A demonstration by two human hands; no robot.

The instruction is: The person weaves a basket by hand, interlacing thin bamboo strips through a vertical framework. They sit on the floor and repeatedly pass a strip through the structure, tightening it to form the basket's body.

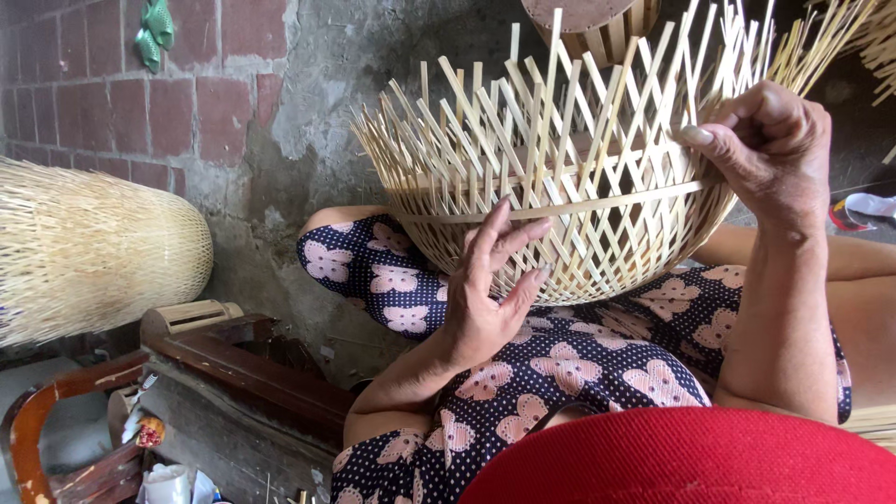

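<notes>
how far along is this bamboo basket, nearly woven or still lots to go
Done: the lower bowl of the bamboo basket is woven into a lattice, with a horizontal band around it. In hand: the left hand presses against the woven side, while the right hand pinches strips at the rim. Left: many loose strip ends stick up unwoven above the band, so the upper part and rim look unfinished.

Count, head view: hands, two, left hand and right hand, both on one half-woven basket. One finished bamboo bundle at left. One wooden chair. One green ornament on wall.
</notes>
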